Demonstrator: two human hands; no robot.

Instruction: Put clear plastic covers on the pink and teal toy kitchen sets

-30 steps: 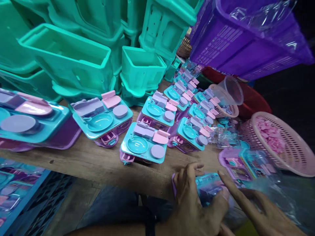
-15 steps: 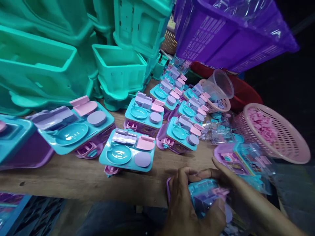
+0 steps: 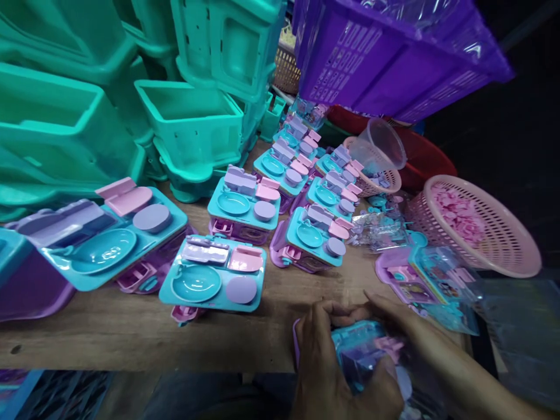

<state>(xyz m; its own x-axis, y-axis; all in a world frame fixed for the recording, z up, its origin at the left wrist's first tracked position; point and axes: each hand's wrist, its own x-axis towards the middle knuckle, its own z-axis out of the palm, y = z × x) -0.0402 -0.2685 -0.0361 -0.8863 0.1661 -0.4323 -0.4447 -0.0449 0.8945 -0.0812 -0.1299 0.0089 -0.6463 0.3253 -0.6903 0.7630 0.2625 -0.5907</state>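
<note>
Both hands are closed round one toy kitchen set (image 3: 363,350) at the near edge of the wooden table (image 3: 131,338). It is teal and purple, wrapped in clear plastic. My left hand (image 3: 326,361) grips its left side with the thumb over the top. My right hand (image 3: 406,332) reaches across its far side, fingers curled on the wrap. Several more toy kitchen sets stand in rows on the table, the nearest (image 3: 214,277) just left of my hands, another (image 3: 312,236) beyond them.
Stacked teal plastic bins (image 3: 192,122) fill the back left. A purple crate (image 3: 385,52) hangs over the back right. A pink basket of pink parts (image 3: 476,224) and a bagged toy set (image 3: 431,280) sit right. A small basket with a clear cup (image 3: 380,157) lies behind.
The view has swung right and down, so the rows slid left. My right hand's pointing finger curled down onto the wrapped set, and both hands closed in on it.
</note>
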